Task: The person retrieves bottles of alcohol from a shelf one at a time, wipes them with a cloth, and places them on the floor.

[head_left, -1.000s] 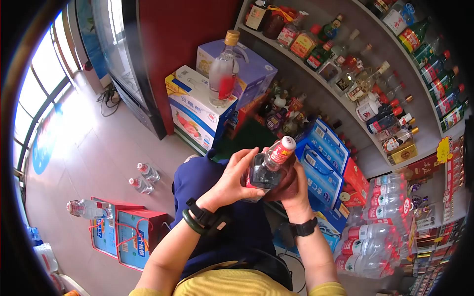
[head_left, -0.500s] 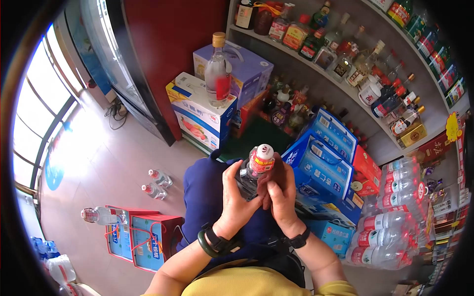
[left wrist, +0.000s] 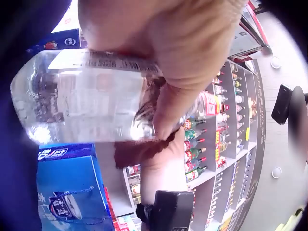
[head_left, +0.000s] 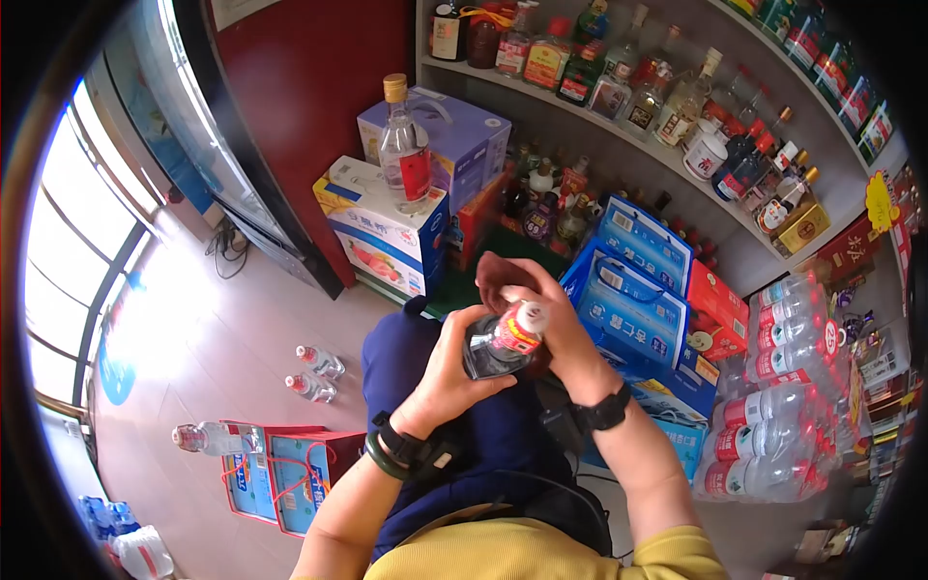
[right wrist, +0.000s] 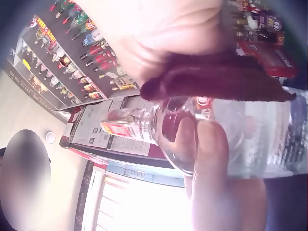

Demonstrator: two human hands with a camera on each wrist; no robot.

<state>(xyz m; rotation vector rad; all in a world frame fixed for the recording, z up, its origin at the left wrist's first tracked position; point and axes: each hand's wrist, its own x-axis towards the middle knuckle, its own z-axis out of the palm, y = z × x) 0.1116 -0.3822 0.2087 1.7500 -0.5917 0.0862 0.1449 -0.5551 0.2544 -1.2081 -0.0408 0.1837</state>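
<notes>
My left hand (head_left: 443, 375) grips a clear glass liquor bottle (head_left: 489, 352) around its body, above my lap. The bottle has a white cap and a red and yellow neck band, and its neck tilts toward my right hand (head_left: 570, 338). A brown cloth (head_left: 497, 276) is held in that right hand, which reaches round the bottle's far side. In the right wrist view the cloth (right wrist: 216, 79) lies along the bottle's shoulder and side. From the left wrist, the bottle's base end (left wrist: 36, 103) and a white barcode label (left wrist: 101, 61) show.
Another clear bottle (head_left: 404, 159) stands on a white carton (head_left: 382, 232) ahead. Two small bottles (head_left: 319, 362) and a red-blue gift box (head_left: 295, 474) with a bottle (head_left: 215, 438) on top are at left. Blue cartons (head_left: 633, 300), water packs (head_left: 773, 425) and a liquor shelf (head_left: 599, 111) fill the right.
The right hand with the cloth has moved from beside the bottle round to its far side, and its elbow swings out. The left hand keeps hold of the bottle, whose neck now leans rightward.
</notes>
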